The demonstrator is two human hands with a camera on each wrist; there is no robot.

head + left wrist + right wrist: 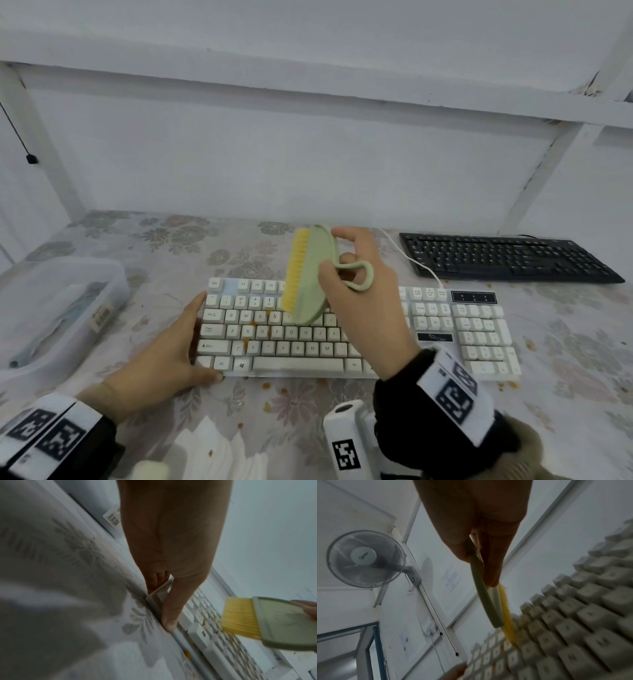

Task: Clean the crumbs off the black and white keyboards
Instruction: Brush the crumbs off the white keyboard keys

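Note:
The white keyboard [308, 363] lies mid-table with orange crumbs [255, 322] on its left keys. My left hand [191, 342] holds its left end, thumb [169, 622] on the front corner and fingers against the side. My right hand [356, 284] pinches a green brush [311, 274] with yellow bristles, tilted above the number and letter rows. In the right wrist view the brush [486, 601] has its bristle tips near the keys [573, 628]. The black keyboard [507, 257] sits at the back right, untouched.
A clear plastic box [58, 308] stands at the left. White tissues [219, 448] lie near the front edge. Loose crumbs [267, 387] dot the floral tablecloth in front of the keyboard. A white cable [418, 263] runs between the keyboards. White frame posts rise behind.

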